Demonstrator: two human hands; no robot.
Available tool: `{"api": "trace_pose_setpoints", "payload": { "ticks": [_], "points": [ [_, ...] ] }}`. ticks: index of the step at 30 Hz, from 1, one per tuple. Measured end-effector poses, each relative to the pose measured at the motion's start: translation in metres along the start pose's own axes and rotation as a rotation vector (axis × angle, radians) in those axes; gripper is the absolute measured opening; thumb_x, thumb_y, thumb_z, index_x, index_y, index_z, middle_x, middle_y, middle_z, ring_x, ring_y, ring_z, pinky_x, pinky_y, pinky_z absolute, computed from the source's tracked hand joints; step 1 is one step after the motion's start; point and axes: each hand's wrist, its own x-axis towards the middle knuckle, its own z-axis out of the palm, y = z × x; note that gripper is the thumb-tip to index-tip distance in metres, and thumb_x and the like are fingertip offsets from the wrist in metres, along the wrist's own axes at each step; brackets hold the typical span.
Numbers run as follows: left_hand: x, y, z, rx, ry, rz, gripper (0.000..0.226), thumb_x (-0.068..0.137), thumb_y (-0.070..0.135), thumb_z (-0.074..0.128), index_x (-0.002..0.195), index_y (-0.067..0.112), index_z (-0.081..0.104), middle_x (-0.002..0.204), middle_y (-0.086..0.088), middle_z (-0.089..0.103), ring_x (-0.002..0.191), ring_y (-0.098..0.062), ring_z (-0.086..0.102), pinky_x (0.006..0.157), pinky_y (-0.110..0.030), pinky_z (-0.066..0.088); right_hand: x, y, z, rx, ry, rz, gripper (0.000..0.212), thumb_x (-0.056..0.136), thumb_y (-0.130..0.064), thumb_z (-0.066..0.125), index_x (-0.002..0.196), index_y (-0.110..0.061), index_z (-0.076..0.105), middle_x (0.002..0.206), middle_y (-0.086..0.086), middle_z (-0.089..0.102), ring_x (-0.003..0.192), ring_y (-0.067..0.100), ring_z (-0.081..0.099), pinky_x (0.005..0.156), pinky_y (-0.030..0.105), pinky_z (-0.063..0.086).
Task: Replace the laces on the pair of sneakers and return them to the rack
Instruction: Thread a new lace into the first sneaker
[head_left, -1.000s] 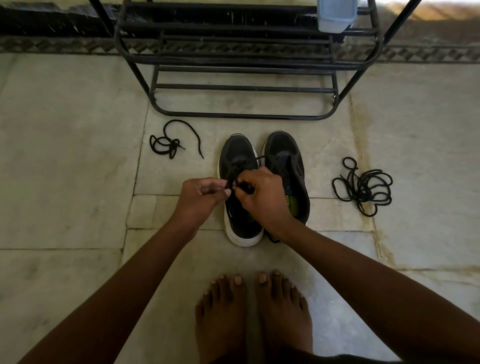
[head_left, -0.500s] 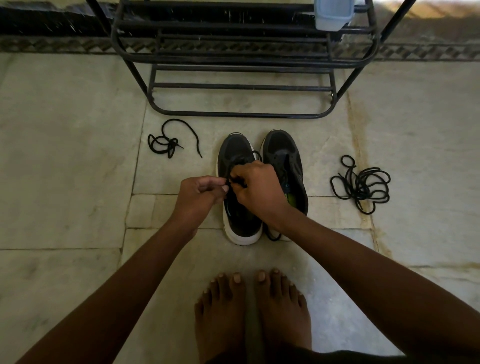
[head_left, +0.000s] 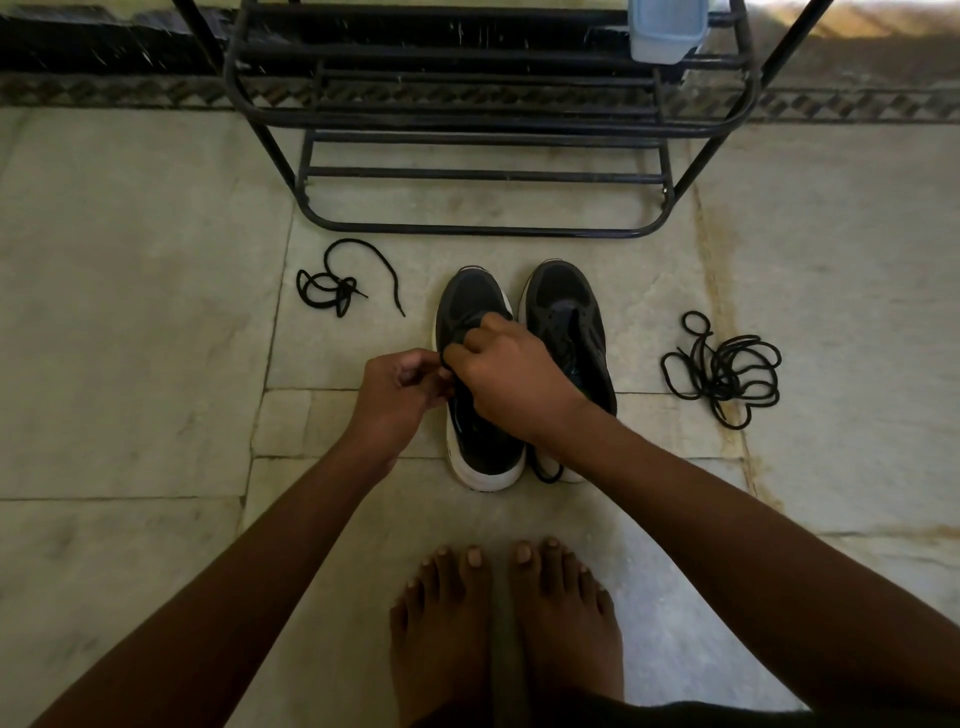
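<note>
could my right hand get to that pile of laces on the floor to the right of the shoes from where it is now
Probably yes. The right hand is busy pinching the lace on the left sneaker, but only bare floor lies between the right sneaker and the lace pile.

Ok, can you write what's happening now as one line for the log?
step: lacing | left hand: pinching black lace | right hand: pinching lace over left black white-soled sneaker | loose black laces: on stone floor | black metal rack: no sneakers on it
</note>
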Motion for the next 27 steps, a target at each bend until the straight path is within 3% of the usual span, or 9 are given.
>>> {"api": "trace_pose_setpoints", "payload": {
  "ticks": [3, 6, 10, 14, 19, 21, 25, 27],
  "points": [
    [0.0, 0.0, 0.001, 0.004, -0.008, 0.007, 0.018, 0.096, -0.001, 0.063, 0.098, 0.012, 0.076, 0.095, -0.013, 0.078, 0.094, -0.027, 0.075, 0.086, -0.035, 0.062, 0.003, -0.002, -0.004, -0.037, -0.061, -0.01, 0.021, 0.065, 0.001, 0.082, 0.083, -0.002, 0.071, 0.069, 0.015, 0.064, 0.071, 0.035, 0.06, 0.057, 0.036, 0.047],
    [0.0, -0.001, 0.002, -0.009, 0.006, -0.001, 0.016, 0.098, 0.002, 0.064, 0.097, 0.012, 0.076, 0.092, -0.009, 0.078, 0.093, -0.024, 0.076, 0.086, -0.034, 0.062, 0.006, 0.002, -0.006, 0.062, -0.091, 0.075, 0.015, 0.076, 0.001, 0.072, 0.09, -0.004, 0.071, 0.078, 0.015, 0.066, 0.08, 0.036, 0.059, 0.062, 0.033, 0.039],
    [-0.001, 0.0, 0.003, -0.025, 0.014, -0.021, 0.016, 0.099, 0.006, 0.064, 0.098, 0.017, 0.076, 0.095, -0.004, 0.079, 0.093, -0.018, 0.075, 0.083, -0.03, 0.061, 0.004, 0.01, -0.001, 0.215, -0.033, 0.22, 0.014, 0.08, 0.001, 0.065, 0.089, -0.006, 0.072, 0.074, 0.014, 0.067, 0.074, 0.035, 0.06, 0.064, 0.043, 0.055],
    [0.0, 0.0, 0.003, -0.047, 0.011, -0.054, 0.012, 0.098, 0.011, 0.067, 0.101, 0.017, 0.077, 0.096, -0.005, 0.079, 0.095, -0.019, 0.074, 0.084, -0.031, 0.06, -0.003, 0.011, 0.005, 0.256, -0.005, 0.285, 0.009, 0.085, -0.006, 0.068, 0.093, -0.007, 0.07, 0.077, 0.016, 0.066, 0.074, 0.035, 0.06, 0.063, 0.049, 0.055],
    [0.002, 0.001, 0.007, -0.024, 0.061, -0.072, 0.012, 0.099, 0.012, 0.066, 0.097, 0.017, 0.076, 0.095, -0.007, 0.078, 0.092, -0.019, 0.074, 0.08, -0.031, 0.059, -0.005, 0.011, 0.007, 0.233, 0.047, 0.285, 0.017, 0.083, -0.012, 0.076, 0.096, -0.006, 0.068, 0.078, 0.016, 0.066, 0.072, 0.034, 0.061, 0.061, 0.049, 0.055],
    [0.003, 0.002, 0.01, -0.038, 0.095, -0.077, 0.013, 0.101, 0.012, 0.062, 0.096, 0.016, 0.073, 0.096, -0.007, 0.077, 0.096, -0.023, 0.074, 0.081, -0.031, 0.059, -0.009, 0.01, 0.006, 0.264, 0.056, 0.295, 0.026, 0.082, -0.014, 0.078, 0.104, -0.007, 0.066, 0.091, 0.013, 0.066, 0.082, 0.031, 0.062, 0.066, 0.048, 0.057],
    [0.006, 0.013, 0.004, -0.349, 0.142, -0.07, 0.009, 0.106, 0.006, 0.047, 0.102, 0.008, 0.055, 0.096, -0.015, 0.075, 0.101, -0.031, 0.074, 0.091, -0.04, 0.059, -0.02, 0.005, -0.002, 0.304, 0.004, 0.427, 0.052, 0.08, -0.026, 0.083, 0.125, -0.015, 0.059, 0.12, 0.007, 0.054, 0.107, 0.025, 0.057, 0.087, 0.042, 0.057],
    [0.009, 0.023, -0.006, -0.547, 0.152, -0.069, 0.012, 0.106, 0.004, 0.041, 0.101, 0.009, 0.05, 0.081, -0.013, 0.067, 0.087, -0.032, 0.074, 0.088, -0.045, 0.061, -0.026, 0.005, -0.003, 0.328, -0.067, 0.492, 0.052, 0.081, -0.029, 0.082, 0.126, -0.015, 0.058, 0.121, 0.007, 0.053, 0.108, 0.025, 0.057, 0.091, 0.041, 0.056]
  ]
}}
